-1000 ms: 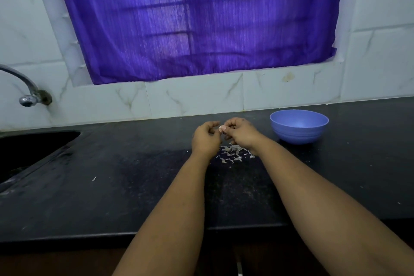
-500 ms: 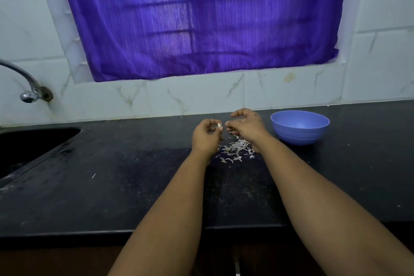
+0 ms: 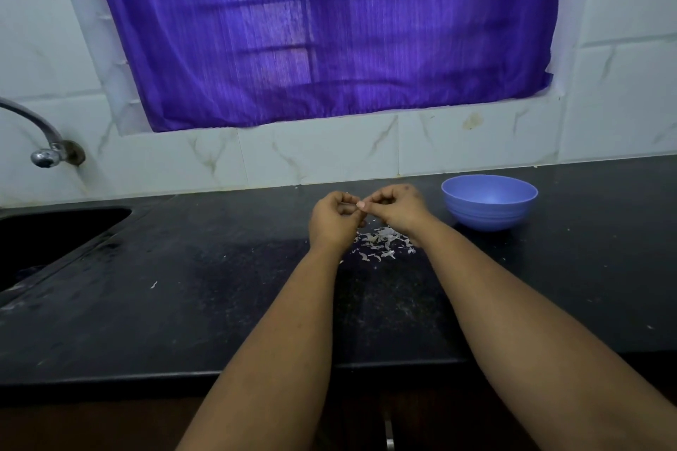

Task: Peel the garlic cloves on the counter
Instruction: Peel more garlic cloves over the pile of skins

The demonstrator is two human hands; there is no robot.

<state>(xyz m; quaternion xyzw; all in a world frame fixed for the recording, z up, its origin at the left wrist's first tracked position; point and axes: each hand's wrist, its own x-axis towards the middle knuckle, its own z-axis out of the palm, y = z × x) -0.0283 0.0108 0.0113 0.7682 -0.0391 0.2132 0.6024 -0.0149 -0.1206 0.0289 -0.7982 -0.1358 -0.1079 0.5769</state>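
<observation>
In the head view, a garlic clove (image 3: 360,205) is pinched between the curled fingers of the left hand (image 3: 335,219) and right hand (image 3: 397,208), above peel scraps (image 3: 381,243) on the counter (image 3: 190,304), with a blue bowl (image 3: 489,202) at three o'clock.

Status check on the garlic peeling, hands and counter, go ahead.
Left hand and right hand both pinching one clove. Peels piled on the counter beneath. Bowl to the right, nothing in the way.
</observation>
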